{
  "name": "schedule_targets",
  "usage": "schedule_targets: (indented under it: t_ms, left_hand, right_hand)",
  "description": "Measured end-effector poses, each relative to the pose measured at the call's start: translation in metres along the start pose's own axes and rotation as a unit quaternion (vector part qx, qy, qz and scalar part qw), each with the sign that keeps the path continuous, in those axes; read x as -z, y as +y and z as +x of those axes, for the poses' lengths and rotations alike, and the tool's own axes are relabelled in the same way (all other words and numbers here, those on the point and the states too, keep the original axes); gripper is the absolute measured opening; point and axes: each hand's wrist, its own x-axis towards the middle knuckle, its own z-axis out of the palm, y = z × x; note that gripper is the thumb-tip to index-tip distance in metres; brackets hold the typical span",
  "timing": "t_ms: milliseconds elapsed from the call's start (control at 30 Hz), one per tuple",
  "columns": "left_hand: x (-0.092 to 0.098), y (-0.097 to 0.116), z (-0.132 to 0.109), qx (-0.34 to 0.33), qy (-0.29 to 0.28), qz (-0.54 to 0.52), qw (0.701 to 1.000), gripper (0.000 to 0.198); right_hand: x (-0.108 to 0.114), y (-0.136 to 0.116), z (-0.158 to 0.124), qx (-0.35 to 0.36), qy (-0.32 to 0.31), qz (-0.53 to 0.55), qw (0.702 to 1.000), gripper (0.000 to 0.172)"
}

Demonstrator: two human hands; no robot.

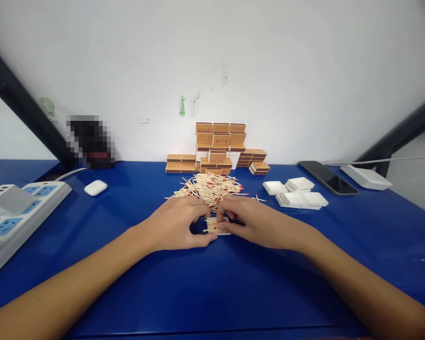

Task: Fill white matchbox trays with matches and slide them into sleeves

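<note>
A small white matchbox tray (225, 233) with several matches in it lies on the blue table, partly hidden by my fingers. My left hand (179, 223) curves around its left end, thumb at the near edge and forefinger at the far side. Over the tray's right part, my right hand (260, 221) has thumb and fingers pinched together at the matches (211, 225). Some match ends stick out past the tray's left end. Just behind both hands is a big loose heap of red-tipped matches (212, 186).
Orange matchboxes (220, 140) are stacked against the wall. White empty trays (302, 199) and a phone (327, 177) lie to the right, beside a white device (366, 177). At left are a white earbud case (96, 188) and a power strip (53, 189).
</note>
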Motion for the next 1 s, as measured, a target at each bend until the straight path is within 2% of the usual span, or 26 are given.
schedule_targets:
  t_ms: [267, 400, 533, 700, 867, 1000]
  left_hand:
    - [0.006, -0.001, 0.0, 0.002, 0.011, -0.017, 1.0, 0.037]
    - [0.016, 0.002, 0.0, 0.011, 0.021, -0.05, 0.998, 0.027]
    - [0.019, 0.003, 0.0, 0.023, -0.016, -0.089, 0.996, 0.021]
    - [0.019, 0.0, 0.001, 0.019, -0.036, -0.129, 0.991, 0.012]
    - [0.021, 0.0, 0.002, 0.016, -0.012, -0.176, 0.984, 0.012]
    - [0.014, 0.003, 0.002, 0.03, 0.04, -0.166, 0.985, 0.014]
  right_hand:
    - [-0.001, -0.001, 0.002, 0.038, 0.037, -0.032, 0.998, 0.009]
    - [0.008, 0.009, 0.001, 0.04, 0.078, -0.07, 0.994, 0.013]
    - [0.021, 0.019, -0.002, 0.004, 0.13, -0.119, 0.984, 0.014]
    - [0.024, 0.023, -0.002, 0.001, 0.141, -0.144, 0.979, 0.013]
    - [0.025, 0.025, -0.002, 0.009, 0.151, -0.163, 0.975, 0.012]
    - [0.026, 0.026, -0.003, 0.008, 0.159, -0.164, 0.974, 0.01]
